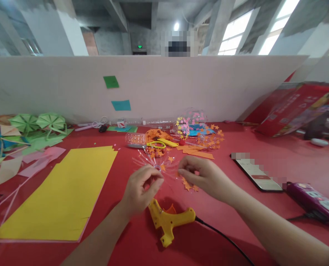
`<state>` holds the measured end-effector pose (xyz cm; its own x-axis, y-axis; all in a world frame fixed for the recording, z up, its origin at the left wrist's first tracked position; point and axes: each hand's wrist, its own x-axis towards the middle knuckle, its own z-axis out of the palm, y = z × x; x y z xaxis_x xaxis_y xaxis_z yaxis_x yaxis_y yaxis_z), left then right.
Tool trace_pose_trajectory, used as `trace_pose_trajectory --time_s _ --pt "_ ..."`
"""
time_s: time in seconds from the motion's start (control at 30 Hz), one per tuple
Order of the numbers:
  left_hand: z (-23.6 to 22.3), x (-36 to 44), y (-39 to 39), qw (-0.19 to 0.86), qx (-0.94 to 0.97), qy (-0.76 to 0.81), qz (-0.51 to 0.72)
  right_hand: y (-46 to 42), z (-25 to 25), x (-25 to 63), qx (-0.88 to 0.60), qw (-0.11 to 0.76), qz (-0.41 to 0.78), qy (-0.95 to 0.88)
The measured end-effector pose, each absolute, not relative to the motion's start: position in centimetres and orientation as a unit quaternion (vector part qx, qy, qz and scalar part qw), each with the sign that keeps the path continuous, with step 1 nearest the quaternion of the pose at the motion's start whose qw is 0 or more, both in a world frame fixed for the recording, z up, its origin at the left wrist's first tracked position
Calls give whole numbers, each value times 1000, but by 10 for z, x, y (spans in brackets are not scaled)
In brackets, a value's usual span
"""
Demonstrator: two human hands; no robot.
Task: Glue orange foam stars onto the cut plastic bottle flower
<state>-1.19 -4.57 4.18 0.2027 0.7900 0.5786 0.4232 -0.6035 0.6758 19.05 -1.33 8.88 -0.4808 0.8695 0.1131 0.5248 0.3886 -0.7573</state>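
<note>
A piece of clear plastic cut into thin splayed strips (pixel 153 159) lies in the middle, with orange paper stars (pixel 170 159) on and around it. My left hand (pixel 142 186) is at its near left edge, thumb and forefinger closed together; anything between them is too small to make out. To the right, my right hand (pixel 199 171) is pinched, with a tiny orange bit at its fingertips that I cannot identify. Several loose orange stars (pixel 190 184) lie below that hand. A yellow hot glue gun (pixel 171 221) rests on the red table just in front of my left hand.
Yellow paper sheets (pixel 61 192) lie at left, near green paper umbrellas (pixel 51 122). Scissors with yellow handles (pixel 156 145), orange paper strips (pixel 197 152) and star-covered plastic pieces (pixel 210 136) sit behind. A phone (pixel 257 173), purple power strip (pixel 315 201) and red box (pixel 297 107) are right.
</note>
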Motion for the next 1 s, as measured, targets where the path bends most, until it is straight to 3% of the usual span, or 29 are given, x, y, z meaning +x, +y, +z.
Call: trace_pose_trajectory --time_s 0.17,0.33,0.5,0.63,0.8,0.9,1.0 --pt "41 -7 -44 274 700 419 510 -14 83 157 -388 264 294 -833" --pt "40 -14 -38 296 650 426 556 -17 86 157 -394 256 258 -844" --pt "43 -26 -34 281 589 461 601 -38 79 181 -291 24 150 -945" --pt "40 -28 -30 274 581 471 605 -55 53 185 -266 -42 47 -962" --pt "37 -28 -28 241 598 483 592 -61 37 175 -239 -28 4 -971" --pt "36 -33 -25 228 575 497 609 -61 47 176 -241 -10 37 -970" --pt "34 -40 -21 225 540 507 633 -52 61 180 -260 72 100 -958"
